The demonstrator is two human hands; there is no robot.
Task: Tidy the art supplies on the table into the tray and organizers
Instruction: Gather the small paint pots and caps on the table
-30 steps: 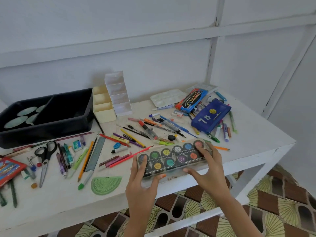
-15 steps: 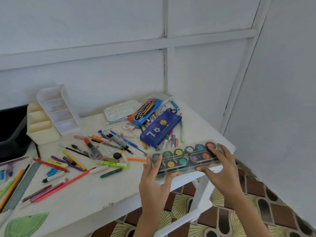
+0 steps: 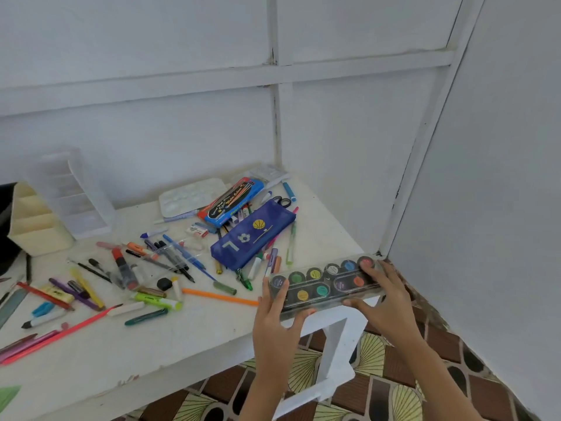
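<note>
Your view has swung right since a second ago, and the paint set (image 3: 326, 282) has gone the same way: it was near the middle of the near edge of the desk (image 3: 182, 338) and is now at the near right corner, its near side hanging past the edge. The black tray (image 3: 6, 226) is down to a sliver at the far left, with the cream organizer (image 3: 33, 226) just right of it, so you seem to be taking the set away from its likely home. Your left hand (image 3: 274, 323) grips the set's left end, fingers up over the lid and thumb under the near side. Your right hand (image 3: 385, 302) clamps the right end, fingers spread across the top and thumb along the near edge. Both wrists reach in from below the desk edge. Whether the set rests on the desk or is lifted clear cannot be told.
</note>
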